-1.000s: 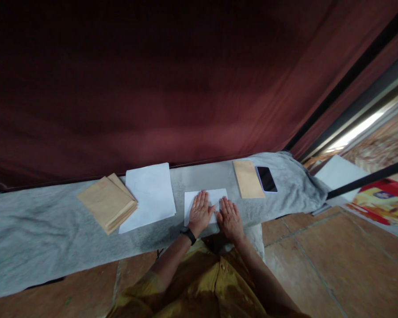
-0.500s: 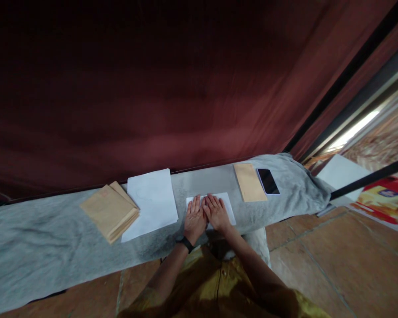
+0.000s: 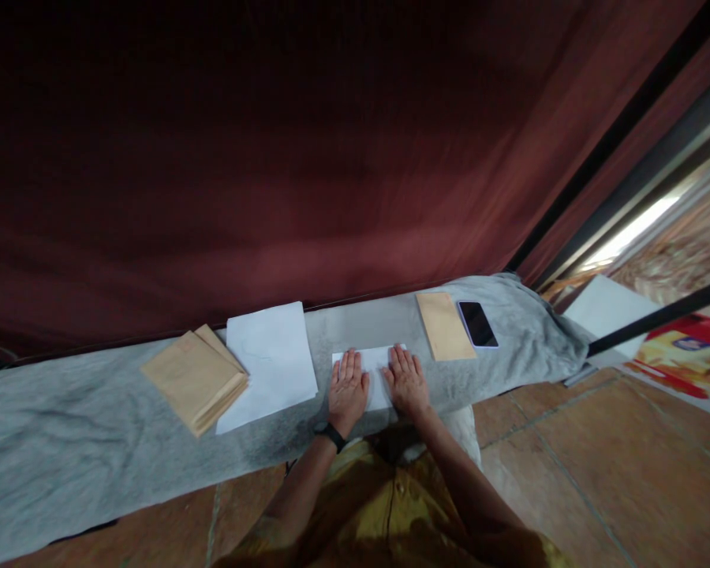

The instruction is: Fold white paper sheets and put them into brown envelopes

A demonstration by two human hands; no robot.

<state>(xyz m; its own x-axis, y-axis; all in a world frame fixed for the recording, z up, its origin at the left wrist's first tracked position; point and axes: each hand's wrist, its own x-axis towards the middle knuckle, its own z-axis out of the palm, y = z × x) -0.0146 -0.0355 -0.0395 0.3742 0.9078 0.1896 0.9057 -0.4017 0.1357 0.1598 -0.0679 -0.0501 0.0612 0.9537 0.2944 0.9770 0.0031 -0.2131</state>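
A white folded-looking sheet of paper (image 3: 377,377) lies on the grey cloth in front of me. My left hand (image 3: 349,390) rests flat on its left end, fingers stretched out, with a dark band on the wrist. On the right end lies my right hand (image 3: 408,385), palm down and fingers spread. Between the two hands a strip of the paper shows; both ends are partly covered. To the left is a stack of larger white sheets (image 3: 269,359), its near-left corner under several brown envelopes (image 3: 192,379).
A single brown envelope (image 3: 446,327) lies to the right, beside a phone (image 3: 478,324) with a dark screen. Grey cloth (image 3: 83,426) covers the long narrow surface. Behind it hangs a dark red curtain (image 3: 331,197). A black bar (image 3: 663,317) crosses at the right, above the tiled floor.
My right hand has slid right across the paper, away from my left hand, uncovering the paper's middle. My left hand has stayed nearly in place.
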